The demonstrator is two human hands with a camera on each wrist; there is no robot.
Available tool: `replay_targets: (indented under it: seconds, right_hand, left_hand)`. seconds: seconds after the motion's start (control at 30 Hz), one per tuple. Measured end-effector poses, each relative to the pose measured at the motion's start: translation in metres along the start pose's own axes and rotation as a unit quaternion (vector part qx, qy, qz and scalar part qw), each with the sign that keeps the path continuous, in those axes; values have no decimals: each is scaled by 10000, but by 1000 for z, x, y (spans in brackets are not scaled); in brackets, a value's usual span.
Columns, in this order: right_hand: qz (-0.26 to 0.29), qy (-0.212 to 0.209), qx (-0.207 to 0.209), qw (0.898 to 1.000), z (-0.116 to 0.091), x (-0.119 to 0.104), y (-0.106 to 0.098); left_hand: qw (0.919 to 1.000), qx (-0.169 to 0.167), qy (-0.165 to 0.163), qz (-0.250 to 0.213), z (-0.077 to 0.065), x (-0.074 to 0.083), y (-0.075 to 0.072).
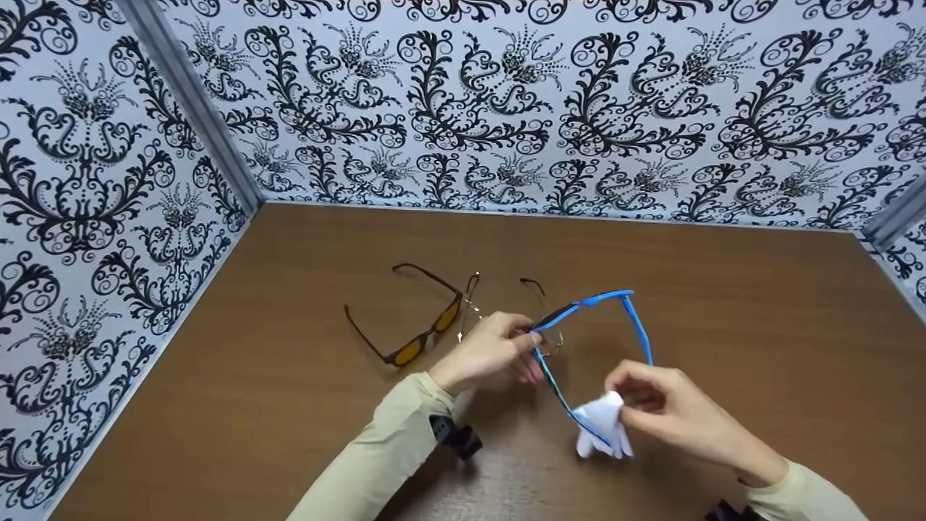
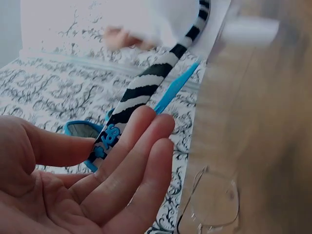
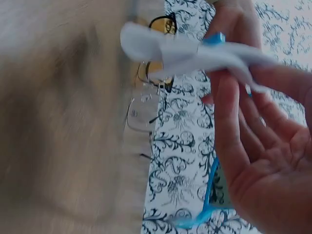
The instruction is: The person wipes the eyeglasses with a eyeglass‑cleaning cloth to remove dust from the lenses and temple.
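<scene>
My left hand (image 1: 499, 351) pinches a pair of blue-framed sunglasses (image 1: 608, 297) near one hinge, holding them above the table. In the left wrist view the thumb and forefinger grip the black-and-white striped temple (image 2: 146, 83) beside its blue lettering; the other fingers extend along it. My right hand (image 1: 684, 420) pinches a small white cloth (image 1: 600, 418) at the free end of that temple. Seen from the right wrist, the cloth (image 3: 200, 56) is folded over between thumb and fingers, with a blue bit (image 3: 214, 38) of the sunglasses showing beside it. The other temple points toward the right hand.
Dark-framed glasses with orange-yellow lenses (image 1: 411, 352) lie on the brown table (image 1: 253, 347), left of the hands. Thin wire-rimmed glasses (image 2: 236, 204) lie beside them, partly hidden behind the left hand in the head view. Black-and-white patterned walls (image 1: 506, 108) stand behind and at the sides.
</scene>
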State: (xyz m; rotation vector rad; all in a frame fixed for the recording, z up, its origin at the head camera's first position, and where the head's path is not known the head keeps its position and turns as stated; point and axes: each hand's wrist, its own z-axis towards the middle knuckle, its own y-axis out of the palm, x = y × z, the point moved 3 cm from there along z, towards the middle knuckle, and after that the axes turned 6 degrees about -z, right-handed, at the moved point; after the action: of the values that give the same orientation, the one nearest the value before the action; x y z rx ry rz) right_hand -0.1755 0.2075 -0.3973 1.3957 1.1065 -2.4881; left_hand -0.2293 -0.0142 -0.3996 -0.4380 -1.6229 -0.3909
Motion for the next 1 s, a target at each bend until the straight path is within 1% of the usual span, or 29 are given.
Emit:
replay_targets:
  seconds: [0.1,0.27,0.4,0.5,0.63,0.77,0.9,1.0]
  right_hand:
    - [158,-54,-57,9998,-7,0,-9]
    - [478,-359,133,9981,-7,-4,-20]
    - [808,-703,218,9940,2,-13,-19]
    - [769,-668,138,9947,8,-16,-12]
    - [314,-561,-16,9979,10,-12,-1]
    - [-218,-793,22,9966,8,-4,6]
    - [-789,-1225,280,9889,12,1,12]
    - [-1240,-1462,584,9797,20,-1,16]
  left_hand:
    - [10000,-12,-82,9,1,1,-6]
    - [9997,-22,-213,99,3,1,-8]
    - [9997,15,-252,73,5,0,-5]
    - [9997,45,-215,55,7,0,-3]
    - [9999,33,-111,69,7,1,-3]
    - [9999,80,-5,96,7,3,-3]
    - [9999,161,-3,54,7,2,-1]
    - [9998,208,-58,28,7,0,2]
